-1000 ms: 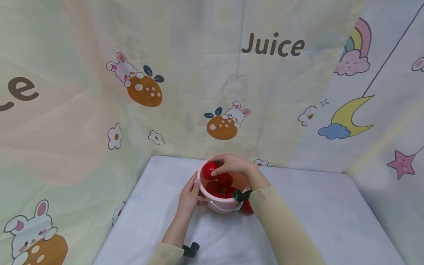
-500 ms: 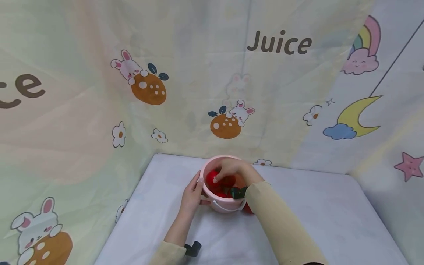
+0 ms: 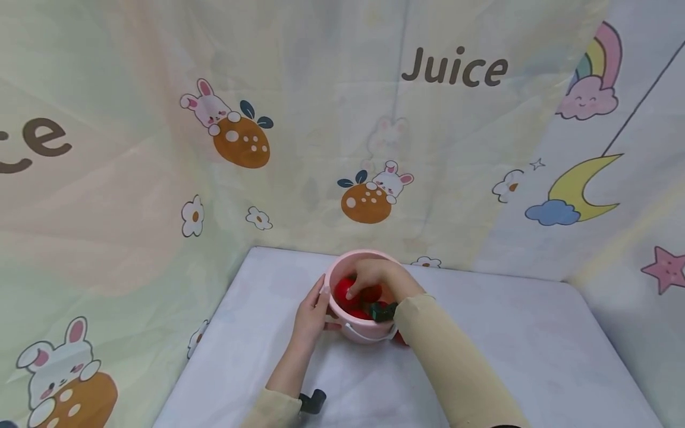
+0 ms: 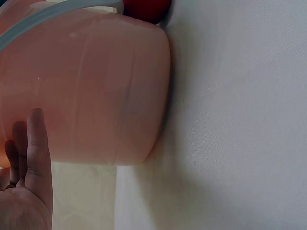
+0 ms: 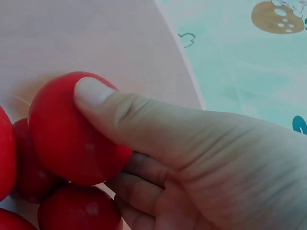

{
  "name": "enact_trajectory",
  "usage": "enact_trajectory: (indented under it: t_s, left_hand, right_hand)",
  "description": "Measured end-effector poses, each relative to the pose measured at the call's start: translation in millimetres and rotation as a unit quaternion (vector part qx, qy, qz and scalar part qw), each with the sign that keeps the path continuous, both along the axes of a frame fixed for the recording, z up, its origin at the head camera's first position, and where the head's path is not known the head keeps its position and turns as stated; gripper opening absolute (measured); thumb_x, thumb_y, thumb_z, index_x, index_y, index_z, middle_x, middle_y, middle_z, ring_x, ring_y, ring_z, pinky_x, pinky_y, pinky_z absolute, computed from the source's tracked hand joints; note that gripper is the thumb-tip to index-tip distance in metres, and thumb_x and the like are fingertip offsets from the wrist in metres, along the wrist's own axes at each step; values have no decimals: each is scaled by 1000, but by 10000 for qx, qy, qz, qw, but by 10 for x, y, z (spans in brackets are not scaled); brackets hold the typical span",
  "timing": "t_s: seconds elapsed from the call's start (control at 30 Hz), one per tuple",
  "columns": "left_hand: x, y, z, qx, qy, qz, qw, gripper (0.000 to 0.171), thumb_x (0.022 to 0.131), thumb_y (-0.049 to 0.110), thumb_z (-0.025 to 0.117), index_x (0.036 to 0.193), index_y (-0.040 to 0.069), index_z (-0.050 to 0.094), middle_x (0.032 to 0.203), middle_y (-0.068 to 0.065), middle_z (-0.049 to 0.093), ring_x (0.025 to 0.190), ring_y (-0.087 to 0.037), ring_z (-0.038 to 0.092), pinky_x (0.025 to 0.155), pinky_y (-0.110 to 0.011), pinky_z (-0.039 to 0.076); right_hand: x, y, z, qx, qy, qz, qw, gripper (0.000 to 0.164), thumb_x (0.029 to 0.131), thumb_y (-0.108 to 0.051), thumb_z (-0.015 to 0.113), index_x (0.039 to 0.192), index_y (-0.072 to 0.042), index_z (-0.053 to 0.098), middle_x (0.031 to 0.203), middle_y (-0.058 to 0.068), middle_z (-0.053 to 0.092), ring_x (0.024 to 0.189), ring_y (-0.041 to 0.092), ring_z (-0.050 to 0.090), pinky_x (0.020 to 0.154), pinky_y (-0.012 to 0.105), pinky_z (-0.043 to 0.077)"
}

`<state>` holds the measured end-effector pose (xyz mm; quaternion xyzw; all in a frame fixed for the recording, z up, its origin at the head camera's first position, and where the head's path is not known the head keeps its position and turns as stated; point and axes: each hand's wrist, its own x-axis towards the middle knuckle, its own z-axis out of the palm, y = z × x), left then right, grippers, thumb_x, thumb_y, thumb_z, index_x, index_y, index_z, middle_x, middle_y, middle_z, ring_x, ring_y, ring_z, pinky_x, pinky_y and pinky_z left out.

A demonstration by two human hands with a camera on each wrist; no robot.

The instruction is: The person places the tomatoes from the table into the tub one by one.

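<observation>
In the head view, a pink bucket [image 3: 364, 332] with a pale handle [image 3: 369, 336] stands on the table, several smooth red apple-like balls [image 5: 79, 211] inside it. My right hand [image 3: 377, 274] reaches into the bucket and grips one red ball [image 5: 72, 129], thumb across its top and fingers around its far side. Other red balls lie beneath and beside it. My left hand [image 3: 309, 318] is at the bucket's left side, close to the rim; in the left wrist view its straight fingers [image 4: 37, 158] lie against the wall.
Another red ball [image 3: 400, 339] sits on the white table [image 3: 508, 339] beside the bucket's right side, partly hidden by my right sleeve [image 3: 444, 351]. A printed cloth [image 3: 299, 196] hangs right behind the table's back edge and along its sides.
My right hand has lowered deeper into the bucket with the red ball, from rim height to among the others. The left hand keeps its place on the bucket; the head view has shifted slightly.
</observation>
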<state>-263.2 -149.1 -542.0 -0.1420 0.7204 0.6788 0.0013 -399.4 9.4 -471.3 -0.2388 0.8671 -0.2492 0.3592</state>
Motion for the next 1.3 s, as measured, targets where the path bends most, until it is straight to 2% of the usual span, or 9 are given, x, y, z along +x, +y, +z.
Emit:
enact_trajectory:
  t_s: [0.23,0.37,0.57,0.7,0.8,0.93,1.03,1.13,1.3]
  left_hand:
    - [-3,7,6,-6,-62,17,10000,52,96,57,54,145,52,38,128,0,64,85,-24,68,66,-35,63]
    - [8,15,4,-31,-68,-1,10000,51,97,54,53,145,52,38,131,0,63,86,-24,68,66,-35,63]
    - [8,19,4,-55,-5,-12,10000,51,97,54,54,146,52,37,125,-1,65,87,-23,68,67,-35,63]
    - [11,20,1,-63,50,37,10000,50,97,52,54,145,52,38,124,-1,65,85,-24,67,66,-35,63]
    - [18,31,-16,-57,70,76,9999,50,98,50,54,145,52,39,124,-1,65,83,-24,67,65,-36,63]
    - [28,31,-37,-47,25,121,9999,49,98,49,54,145,52,39,122,-2,66,83,-24,67,64,-36,63]
    - [28,34,-33,-47,2,127,9999,50,98,48,54,145,51,39,121,-3,66,84,-25,67,64,-36,63]
    - [23,39,-27,-55,-4,127,9999,51,98,48,55,146,50,39,123,-4,65,84,-24,67,64,-36,62]
    - [19,44,-8,-7,-12,153,9999,50,97,50,55,145,52,40,119,-3,66,84,-25,67,65,-37,63]
  right_hand:
    - [-5,59,20,-439,-192,-152,9987,49,73,-26,87,117,-35,68,122,-7,65,121,24,51,90,47,58]
    - [-10,134,77,-682,-99,-165,9975,54,76,-24,85,125,-34,65,131,-5,62,128,24,49,95,49,56]
    - [35,334,300,-853,340,-252,9955,55,85,-33,77,136,-32,59,137,-8,61,133,22,49,101,52,51]
    - [97,512,483,-835,798,-251,9930,62,84,-49,73,140,-30,56,137,-9,61,132,20,51,102,49,52]
    - [169,679,596,-1027,978,-351,9893,67,81,-56,73,141,-29,56,139,-7,60,133,21,51,102,49,52]
    - [287,914,660,-1418,1029,-574,9829,65,83,-56,71,140,-29,55,142,-2,58,134,25,51,101,51,52]
    - [374,1112,632,-1593,1050,-812,9783,65,83,-55,71,141,-30,54,143,0,56,135,27,50,100,52,52]
    - [454,1340,534,-1653,1067,-1075,9746,65,84,-53,71,142,-30,53,145,0,55,137,29,48,102,53,51]
    - [566,1705,197,-1913,1159,-1407,9645,62,89,-50,67,144,-27,50,147,3,53,140,31,46,105,54,48]
